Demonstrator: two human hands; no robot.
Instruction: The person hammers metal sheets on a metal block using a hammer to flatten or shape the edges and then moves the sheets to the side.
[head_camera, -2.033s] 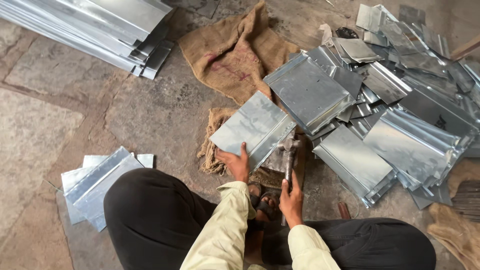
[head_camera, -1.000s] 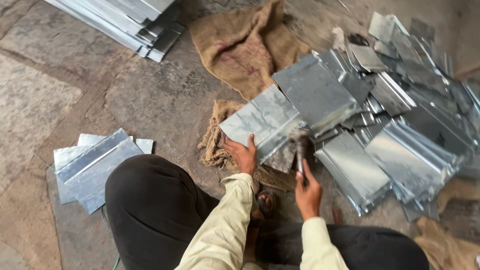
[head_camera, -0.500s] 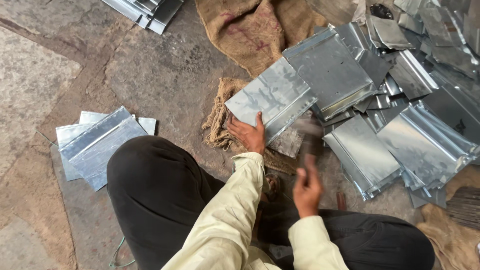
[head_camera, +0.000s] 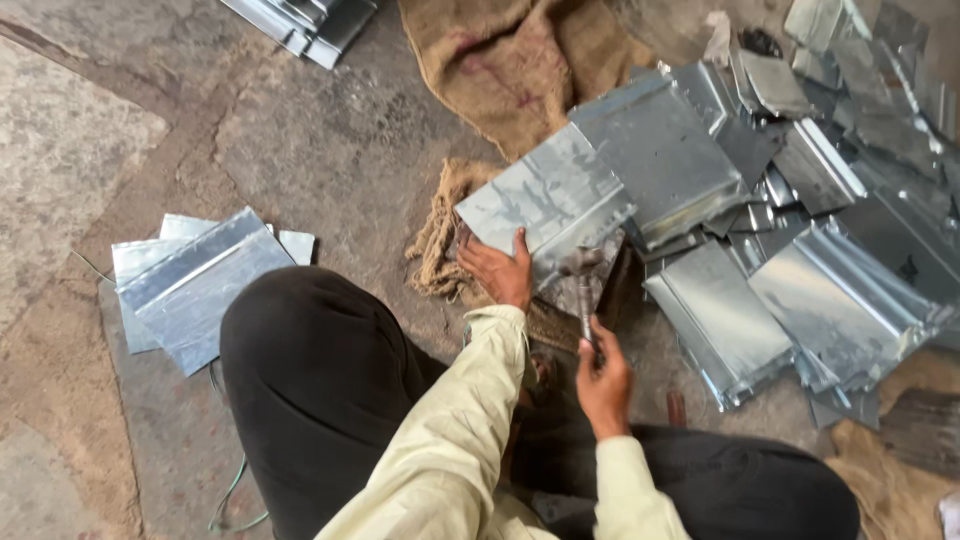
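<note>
Fingers of the right hand (head_camera: 604, 378) were wrapped tight round the handle of a small hammer (head_camera: 583, 290), whose dark head hung just over the near edge of a galvanised sheet piece (head_camera: 547, 200). The left hand (head_camera: 503, 272) lay flat and open on that same piece, palm pressing its near corner down, gripping nothing.

The sheet piece rested in front of the person's knees, partly on a frayed burlap pad (head_camera: 440, 240) and partly over a block beneath it that could hardly be made out. It looked thin, light and stiff, with a folded seam along one side; such metal would likely flex and ring under a blow, and slide on the cloth unless pinned. Its cut edges appeared sharp, so the flat face or the folded rim seemed the safer places to take hold, as the palm did. The shiny surface would probably be slick to bare skin.

Just to the right lay a loose heap of similar folded sheets (head_camera: 800, 270), overlapping one another. A larger burlap sack (head_camera: 520, 70) lay beyond the work. On the stone floor (head_camera: 100, 140) to the left sat a small stack of finished-looking pieces (head_camera: 195, 285), well apart, and another bundle (head_camera: 305, 22) showed at the top edge.
</note>
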